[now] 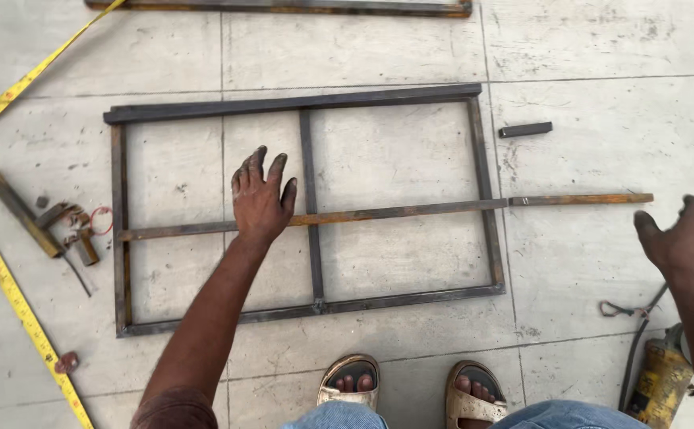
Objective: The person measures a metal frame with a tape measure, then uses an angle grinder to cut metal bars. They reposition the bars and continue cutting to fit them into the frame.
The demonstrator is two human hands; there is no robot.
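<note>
A rectangular steel frame (118,230) with one upright middle bar lies flat on the tiled floor. A long rusty steel bar (410,210) rests across it, sticking out past the frame's right side. My left hand (260,196) presses flat on this bar left of the middle upright, fingers spread. My right hand (685,239) hovers to the right of the bar's free end, fingers loosely curled, holding nothing. My sandalled feet (410,391) stand just below the frame.
A yellow tape measure (13,295) runs along the left. Steel offcuts and a square (41,222) lie left of the frame. A short dark piece (525,129) sits upper right. A yellow angle grinder (661,380) and cable lie at lower right. Another bar (283,6) lies at top.
</note>
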